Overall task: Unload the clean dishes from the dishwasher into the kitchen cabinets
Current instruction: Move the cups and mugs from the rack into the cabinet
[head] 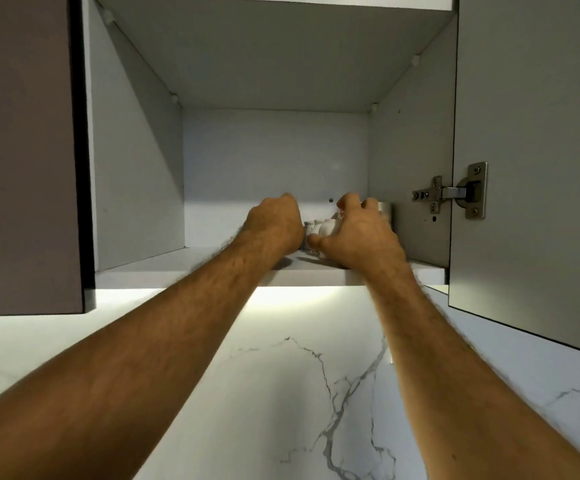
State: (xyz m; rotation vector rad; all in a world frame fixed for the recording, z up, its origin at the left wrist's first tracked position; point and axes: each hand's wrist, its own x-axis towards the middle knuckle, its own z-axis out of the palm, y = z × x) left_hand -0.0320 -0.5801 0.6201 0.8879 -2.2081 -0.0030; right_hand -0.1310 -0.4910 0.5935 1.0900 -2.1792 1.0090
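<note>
Both hands, left (pixel 274 225) and right (pixel 361 233), grip white dishes (pixel 321 227) (orientation hidden) on cabinet shelf (pixel 184 268).

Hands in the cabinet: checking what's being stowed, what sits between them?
In the head view, a small white ribbed dish sits between the left hand and right hand, on the cabinet shelf.

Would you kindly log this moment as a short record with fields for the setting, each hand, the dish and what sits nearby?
setting: open wall cabinet, door swung right, marble counter below
left hand: inside on the shelf, fingers curled out of sight; grip unclear
right hand: fingers curled over the white dish
white dish: low on the shelf between both hands, mostly hidden
nearby: pale cup behind the right hand
</note>
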